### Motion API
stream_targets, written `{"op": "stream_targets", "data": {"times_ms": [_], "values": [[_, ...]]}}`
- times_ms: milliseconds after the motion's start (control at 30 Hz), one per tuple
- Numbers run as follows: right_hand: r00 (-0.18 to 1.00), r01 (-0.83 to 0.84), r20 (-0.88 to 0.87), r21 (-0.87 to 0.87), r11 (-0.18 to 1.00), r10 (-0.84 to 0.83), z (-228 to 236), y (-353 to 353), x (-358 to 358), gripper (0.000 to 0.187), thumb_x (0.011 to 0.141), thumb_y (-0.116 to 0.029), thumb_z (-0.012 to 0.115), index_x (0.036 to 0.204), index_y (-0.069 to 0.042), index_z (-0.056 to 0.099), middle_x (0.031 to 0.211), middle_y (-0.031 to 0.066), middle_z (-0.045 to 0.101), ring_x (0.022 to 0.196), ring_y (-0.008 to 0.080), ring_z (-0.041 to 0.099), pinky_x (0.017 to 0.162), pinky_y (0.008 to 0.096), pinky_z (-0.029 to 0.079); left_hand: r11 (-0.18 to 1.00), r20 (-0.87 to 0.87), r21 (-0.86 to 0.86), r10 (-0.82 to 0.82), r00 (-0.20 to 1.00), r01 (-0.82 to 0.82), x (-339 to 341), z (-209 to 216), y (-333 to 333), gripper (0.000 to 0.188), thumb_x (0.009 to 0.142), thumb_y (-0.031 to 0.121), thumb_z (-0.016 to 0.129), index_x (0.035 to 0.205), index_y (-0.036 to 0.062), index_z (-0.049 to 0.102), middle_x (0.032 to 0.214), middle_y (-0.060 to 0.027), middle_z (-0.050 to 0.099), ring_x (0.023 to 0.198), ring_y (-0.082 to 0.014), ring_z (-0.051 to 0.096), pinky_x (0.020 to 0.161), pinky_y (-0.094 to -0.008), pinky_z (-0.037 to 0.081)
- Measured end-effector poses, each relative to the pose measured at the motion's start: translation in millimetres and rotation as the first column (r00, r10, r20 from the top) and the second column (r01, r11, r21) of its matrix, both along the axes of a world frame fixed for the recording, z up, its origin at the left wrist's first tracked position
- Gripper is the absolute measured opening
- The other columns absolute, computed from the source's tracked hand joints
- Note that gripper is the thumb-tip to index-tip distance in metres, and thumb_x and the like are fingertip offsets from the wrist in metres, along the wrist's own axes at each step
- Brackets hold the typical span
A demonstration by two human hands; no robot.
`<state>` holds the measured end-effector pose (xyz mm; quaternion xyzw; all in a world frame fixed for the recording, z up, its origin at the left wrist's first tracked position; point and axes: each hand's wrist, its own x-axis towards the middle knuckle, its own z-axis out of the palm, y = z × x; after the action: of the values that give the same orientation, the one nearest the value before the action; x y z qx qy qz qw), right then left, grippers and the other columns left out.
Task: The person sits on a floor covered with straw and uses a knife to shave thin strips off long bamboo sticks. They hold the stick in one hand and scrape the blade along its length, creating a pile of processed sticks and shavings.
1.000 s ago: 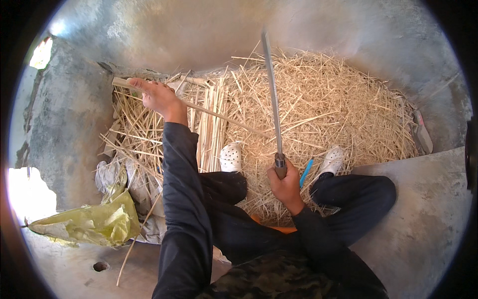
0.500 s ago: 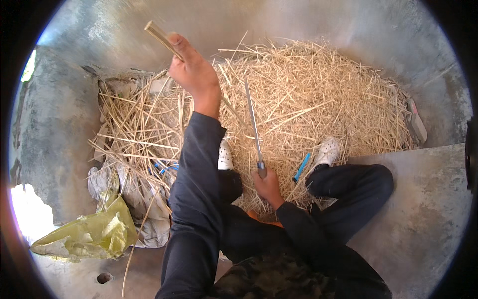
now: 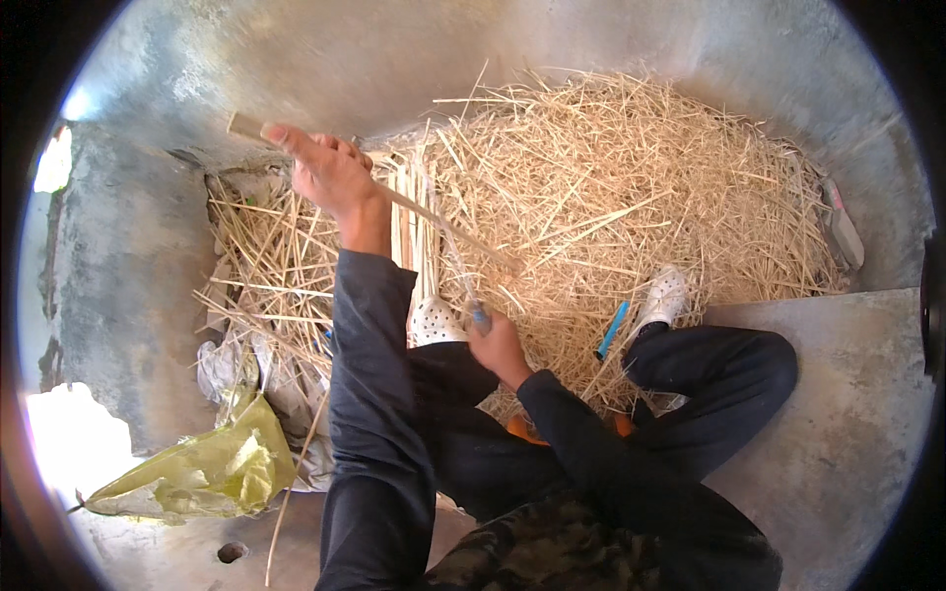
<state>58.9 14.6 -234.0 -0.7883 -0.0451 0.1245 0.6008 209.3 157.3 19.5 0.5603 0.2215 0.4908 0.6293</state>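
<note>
My left hand [image 3: 340,187] is closed around a long, thin bamboo strip [image 3: 448,227], which slants from the upper left down toward the middle. In my right hand [image 3: 503,353], lower and nearer to me, is the handle of a long, narrow knife [image 3: 479,317]. Motion smears its blade, which points up and slightly left and crosses the strip in view; whether they touch I cannot tell. Just right of my left wrist lies a row of pale split strips [image 3: 402,212], partly hidden by my arm.
A broad heap of straw-coloured shavings [image 3: 631,197] spreads to the concrete wall [image 3: 552,39]. Loose strips [image 3: 281,236] lie at left, above a yellow sack [image 3: 197,468]. My white clogs [image 3: 437,323] rest on the shavings, a blue strip-like piece [image 3: 612,330] beside the right one.
My left hand has moved left and down with the bamboo strip, which now lies flatter. My right hand has shifted slightly left with the knife, its blade now blurred and crossing the strip.
</note>
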Motion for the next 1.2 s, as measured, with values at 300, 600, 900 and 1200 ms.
{"op": "stream_targets", "data": {"times_ms": [300,600,900,1200], "values": [[0.995,-0.080,0.063,0.025,0.996,0.079,1.8,-12.8,-4.3,0.023,0.076,-0.015,0.061,0.086,0.005,0.061,0.063,0.0199,0.058,0.059,0.0342,0.061,0.058,0.0408,0.046,0.997,-0.006,-0.044,0.059,0.998,-0.059,2.6,-0.2,15.3,0.064,0.086,0.076,0.033,0.058,0.0194,0.023,0.049,0.0050,0.023,0.041,-0.0088,0.021,0.038,-0.0254,0.018],[0.961,-0.098,-0.273,-0.154,0.983,0.053,-31.6,-38.5,-14.4,0.023,0.075,-0.016,0.063,0.086,0.004,0.063,0.069,0.0251,0.061,0.068,0.0421,0.062,0.062,0.0464,0.049,0.993,-0.009,-0.043,0.106,0.994,-0.107,-8.8,-10.1,26.8,0.064,0.086,0.075,0.035,0.059,0.0186,0.023,0.048,0.0053,0.023,0.039,-0.0074,0.025,0.036,-0.0235,0.022],[0.902,-0.210,-0.427,-0.311,0.927,0.061,-125.9,-72.2,-30.0,0.024,0.077,-0.016,0.061,0.092,0.003,0.060,0.072,0.0248,0.060,0.068,0.0397,0.062,0.062,0.0441,0.048,0.999,0.015,-0.025,0.024,1.000,-0.023,2.5,-6.6,12.0,0.065,0.086,0.075,0.034,0.056,0.0186,0.022,0.048,0.0041,0.022,0.040,-0.0098,0.024,0.039,-0.0256,0.023],[0.977,-0.146,-0.200,-0.353,0.924,0.077,-122.6,-71.5,-47.0,0.025,0.074,-0.014,0.062,0.090,0.005,0.062,0.076,0.0249,0.064,0.069,0.0413,0.063,0.061,0.0425,0.049,1.000,0.066,-0.008,-0.015,0.998,0.016,4.7,-1.8,-5.4,0.066,0.085,0.075,0.037,0.053,0.0203,0.020,0.046,0.0077,0.021,0.038,-0.0048,0.022,0.034,-0.0223,0.017]]}}
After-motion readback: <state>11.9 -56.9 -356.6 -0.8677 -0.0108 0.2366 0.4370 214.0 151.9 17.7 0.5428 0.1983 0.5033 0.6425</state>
